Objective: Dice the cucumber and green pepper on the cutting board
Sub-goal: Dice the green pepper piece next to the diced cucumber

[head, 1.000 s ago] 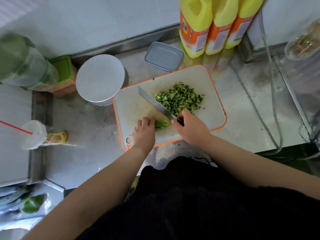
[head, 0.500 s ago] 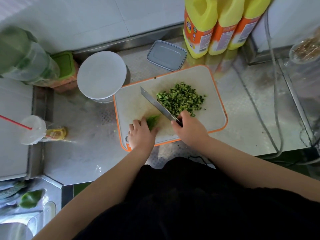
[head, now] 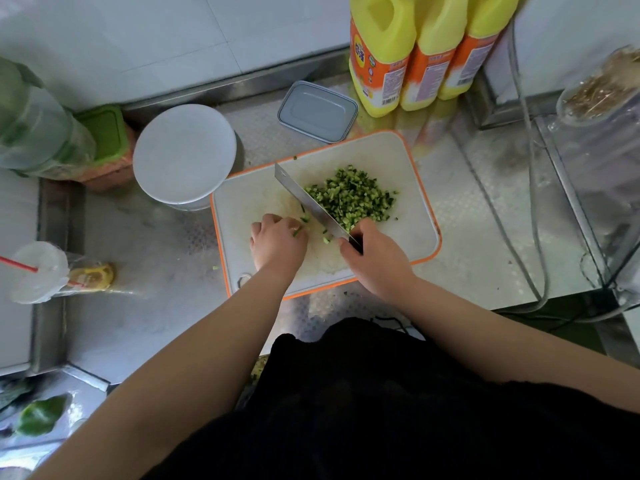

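Right hand (head: 375,259) wraps the knife (head: 313,206) at its handle; the blade runs up and away from that grip toward the far-left of the cutting board (head: 414,233). Edge looks down on or near the board, can't tell for sure.

Left hand (head: 277,242) sits just left of the blade, fingers curled down over a small green bit (head: 297,232). Most of it is hidden under the fingers, so can't tell if it's a cucumber end or pepper. It looks pinched or pressed in place.

Diced cucumber pile (head: 351,197) lies on the far side of the blade, just beyond the right hand's grip, touching the blade's flat. A few loose cubes (head: 326,240) sit between the two hands.

A green pepper (head: 40,415) lies well off the board, far down-left of the left hand, apparently uncut. So judged: cucumber nearly done, pepper step not started.

Doing this step well:
- Keep left fingertips tucked back, knuckles facing the blade; the remaining piece is tiny, so fingers are very near the edge.
- Short straight cuts, tip kept on the board.
- The stub may slip or roll; press it flat side down.
- Then sweep strays into the pile with the blade flat, clearing room for the pepper.
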A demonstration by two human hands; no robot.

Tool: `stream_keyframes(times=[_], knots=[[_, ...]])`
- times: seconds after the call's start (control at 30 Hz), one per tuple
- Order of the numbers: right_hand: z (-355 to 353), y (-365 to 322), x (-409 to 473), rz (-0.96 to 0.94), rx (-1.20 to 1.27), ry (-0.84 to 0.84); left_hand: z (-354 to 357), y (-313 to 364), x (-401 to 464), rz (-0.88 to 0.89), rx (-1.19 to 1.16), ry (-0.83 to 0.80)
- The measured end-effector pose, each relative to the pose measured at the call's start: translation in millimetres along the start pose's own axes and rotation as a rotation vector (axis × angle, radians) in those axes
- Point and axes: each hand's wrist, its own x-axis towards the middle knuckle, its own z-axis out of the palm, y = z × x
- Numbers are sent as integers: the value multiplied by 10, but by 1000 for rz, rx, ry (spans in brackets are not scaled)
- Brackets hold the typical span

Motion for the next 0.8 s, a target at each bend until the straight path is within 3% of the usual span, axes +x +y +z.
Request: stream_keyframes(times=[0.17,0.3,0.63,0.8], knots=[[12,15,5,-14,1,10,-124,-86,-56,-62,-445,19],[43,21,2,-23,-12,-1,-220,-138,-109,-82,-670,67],[110,44,21,29,-49,-97,-337,-235,-19,-112,-729,94],[156,32,25,53,-85,-121,-264,-311,8,-24,-415,-2]])
